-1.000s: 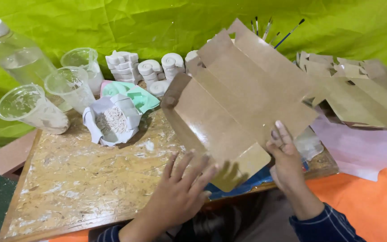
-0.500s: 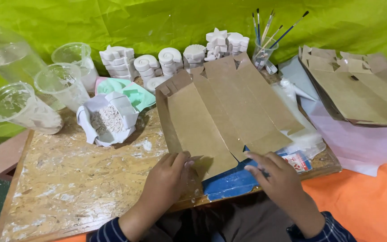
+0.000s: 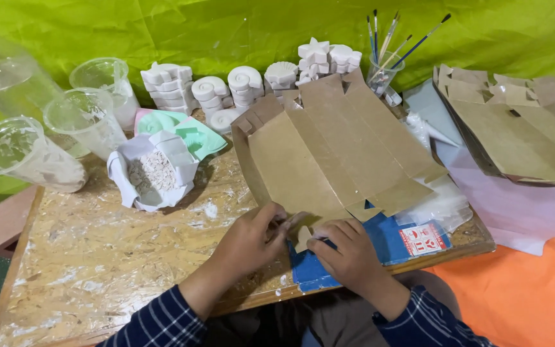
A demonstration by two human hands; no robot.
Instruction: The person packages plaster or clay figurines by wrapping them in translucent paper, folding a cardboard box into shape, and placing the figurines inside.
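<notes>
Both hands are pinching the near edge of the box blank (image 3: 335, 154): left hand (image 3: 248, 238) and right hand (image 3: 348, 254) side by side; creases running near-to-far, leaning far-right.

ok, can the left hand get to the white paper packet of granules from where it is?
Probably yes. The left hand pinches the cardboard sheet at its near edge; the packet lies up-left of it, with only bare board between.
</notes>
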